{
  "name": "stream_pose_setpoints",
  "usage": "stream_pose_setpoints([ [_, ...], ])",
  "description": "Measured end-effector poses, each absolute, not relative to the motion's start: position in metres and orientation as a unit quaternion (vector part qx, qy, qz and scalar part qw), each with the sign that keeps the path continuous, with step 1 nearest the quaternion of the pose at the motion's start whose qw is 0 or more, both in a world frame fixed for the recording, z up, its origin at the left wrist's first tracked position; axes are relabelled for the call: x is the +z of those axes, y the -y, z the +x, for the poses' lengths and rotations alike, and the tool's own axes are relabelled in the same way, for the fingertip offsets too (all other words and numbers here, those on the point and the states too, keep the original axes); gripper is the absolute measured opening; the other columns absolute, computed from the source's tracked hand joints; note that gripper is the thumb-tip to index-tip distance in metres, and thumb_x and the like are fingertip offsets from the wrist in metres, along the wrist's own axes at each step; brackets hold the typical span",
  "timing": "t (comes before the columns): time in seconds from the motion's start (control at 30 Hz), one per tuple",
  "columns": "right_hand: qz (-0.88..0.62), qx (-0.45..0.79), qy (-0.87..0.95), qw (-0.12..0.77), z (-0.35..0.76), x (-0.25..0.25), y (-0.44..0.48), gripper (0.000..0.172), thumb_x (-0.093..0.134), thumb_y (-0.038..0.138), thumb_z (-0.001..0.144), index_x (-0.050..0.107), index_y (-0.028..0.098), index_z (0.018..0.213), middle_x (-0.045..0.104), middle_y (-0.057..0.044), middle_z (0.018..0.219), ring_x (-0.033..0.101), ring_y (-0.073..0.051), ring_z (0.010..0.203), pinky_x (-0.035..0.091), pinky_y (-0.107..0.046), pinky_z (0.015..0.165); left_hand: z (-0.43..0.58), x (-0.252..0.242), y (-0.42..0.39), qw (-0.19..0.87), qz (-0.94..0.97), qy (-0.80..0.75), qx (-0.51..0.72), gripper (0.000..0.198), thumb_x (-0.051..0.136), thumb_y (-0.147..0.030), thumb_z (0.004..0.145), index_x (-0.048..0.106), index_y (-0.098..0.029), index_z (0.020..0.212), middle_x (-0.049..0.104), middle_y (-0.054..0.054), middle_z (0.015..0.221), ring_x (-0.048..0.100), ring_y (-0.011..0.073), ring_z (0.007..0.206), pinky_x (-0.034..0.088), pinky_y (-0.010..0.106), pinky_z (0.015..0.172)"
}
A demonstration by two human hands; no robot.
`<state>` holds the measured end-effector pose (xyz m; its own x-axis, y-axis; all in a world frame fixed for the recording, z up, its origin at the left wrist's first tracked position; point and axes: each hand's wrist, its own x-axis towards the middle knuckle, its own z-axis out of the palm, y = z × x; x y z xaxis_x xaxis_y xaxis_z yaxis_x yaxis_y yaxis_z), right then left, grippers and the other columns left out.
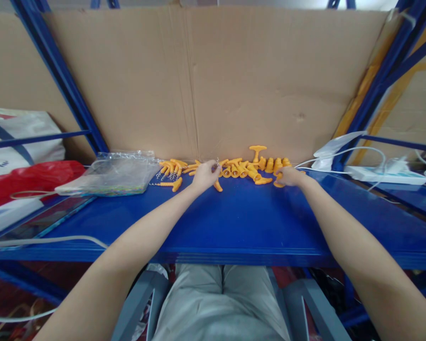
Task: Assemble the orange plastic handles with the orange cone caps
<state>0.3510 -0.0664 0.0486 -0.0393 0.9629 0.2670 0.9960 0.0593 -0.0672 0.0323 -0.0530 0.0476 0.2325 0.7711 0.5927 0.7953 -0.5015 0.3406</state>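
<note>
On the blue shelf lies a row of orange plastic corkscrew parts. My left hand [206, 174] is closed around an orange corkscrew [217, 186]; its handle shows below the fingers and a bit of metal spiral above them. Toward the right end, my right hand [291, 176] has its fingers closed on an orange piece [279, 180], mostly covered by the hand. Between the hands lie several hollow orange tubes [235, 171] and an orange T-shaped piece [258, 152] standing upright. Left of my left hand are corkscrews with metal spirals [171, 183].
A clear plastic bag [124, 175] lies on the left, beside a red bag [35, 177]. A cardboard sheet [270, 80] forms the back wall between blue posts. White cables and a power strip [379, 174] are at the right. The shelf's front edge [241, 255] is above my lap.
</note>
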Motion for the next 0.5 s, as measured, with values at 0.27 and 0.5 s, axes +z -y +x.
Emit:
stream_pose_setpoints([
  [0.27, -0.699, 0.070, 0.705, 0.092, 0.324, 0.055, 0.082, 0.005, 0.066, 0.017, 0.080, 0.070, 0.015, 0.081, 0.073, -0.012, 0.078, 0.070, -0.024, 0.073, 0.054, -0.035, 0.068, 0.021, 0.039, 0.039, -0.076, -0.819, 0.504, -0.263, 0.055, 0.037, -0.051, 0.099, 0.060, -0.016, 0.062, 0.063, 0.004, 0.058, 0.061, 0.0174, 0.062, 0.043, 0.026, 0.063],
  [0.5, -0.737, 0.074, 0.669, 0.053, 0.316, 0.066, 0.091, 0.019, 0.068, 0.031, 0.086, 0.069, 0.014, 0.079, 0.069, -0.011, 0.070, 0.071, -0.027, 0.077, 0.054, -0.036, 0.071, 0.023, 0.031, 0.040, -0.054, -0.848, 0.482, -0.213, 0.032, 0.056, -0.041, 0.088, 0.071, -0.016, 0.074, 0.073, 0.006, 0.080, 0.066, 0.0202, 0.078, 0.045, 0.026, 0.068],
])
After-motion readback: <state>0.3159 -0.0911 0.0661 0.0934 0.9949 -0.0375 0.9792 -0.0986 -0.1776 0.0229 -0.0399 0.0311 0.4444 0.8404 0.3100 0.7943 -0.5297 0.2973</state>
